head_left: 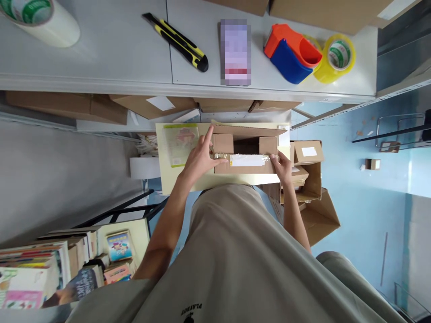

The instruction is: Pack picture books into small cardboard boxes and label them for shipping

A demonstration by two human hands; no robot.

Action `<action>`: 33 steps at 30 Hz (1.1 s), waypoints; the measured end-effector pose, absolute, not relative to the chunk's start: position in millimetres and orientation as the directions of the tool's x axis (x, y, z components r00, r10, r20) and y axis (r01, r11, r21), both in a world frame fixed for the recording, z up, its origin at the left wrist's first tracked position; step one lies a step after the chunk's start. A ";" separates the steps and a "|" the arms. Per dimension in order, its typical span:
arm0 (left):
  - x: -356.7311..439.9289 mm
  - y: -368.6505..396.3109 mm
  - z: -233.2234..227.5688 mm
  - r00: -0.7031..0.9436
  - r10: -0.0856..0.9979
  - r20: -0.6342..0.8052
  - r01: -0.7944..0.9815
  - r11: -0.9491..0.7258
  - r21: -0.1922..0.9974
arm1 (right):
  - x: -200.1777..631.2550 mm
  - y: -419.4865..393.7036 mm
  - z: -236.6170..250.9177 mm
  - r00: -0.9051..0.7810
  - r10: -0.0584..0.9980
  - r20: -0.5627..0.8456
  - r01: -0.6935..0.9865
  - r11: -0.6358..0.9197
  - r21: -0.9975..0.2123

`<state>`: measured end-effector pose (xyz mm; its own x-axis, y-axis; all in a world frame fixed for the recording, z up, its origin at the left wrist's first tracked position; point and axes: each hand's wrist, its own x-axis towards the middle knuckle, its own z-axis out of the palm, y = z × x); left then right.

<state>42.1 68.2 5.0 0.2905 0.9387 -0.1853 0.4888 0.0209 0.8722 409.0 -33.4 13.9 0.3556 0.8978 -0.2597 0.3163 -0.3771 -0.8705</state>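
Note:
A small open cardboard box (220,167) sits on the pale yellow tabletop (202,184) in front of me, its far long flap raised and its two short end flaps showing. Along its near edge runs a strip with a white label (247,160) and shiny tape. My left hand (199,157) grips the box's left end, thumb on the near side and index finger up along the far corner. At the right end, my right hand (282,168) pinches the near corner between thumb and fingers. The inside of the box is dark. A clear green-edged plastic case (182,146) lies left of it.
On the grey shelf (111,58) above are a box cutter (177,42), a blurred phone-like rectangle (235,51), an orange-and-blue tape dispenser (291,54) and tape rolls (336,58). Cardboard boxes (308,152) stand to the right. Books (30,269) fill a table at lower left.

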 end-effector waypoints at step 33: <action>82.7 33.6 -54.8 -0.183 0.973 0.141 0.161 -0.111 0.981 | 381.1 -27.2 -7.4 0.567 0.822 0.047 0.448 -0.259 -0.856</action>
<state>82.7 33.6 -54.8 -0.1832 0.9729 0.1408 0.1614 -0.1115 0.9806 381.1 -27.2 -7.4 0.5670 0.8224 0.0474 0.4476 -0.2593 -0.8558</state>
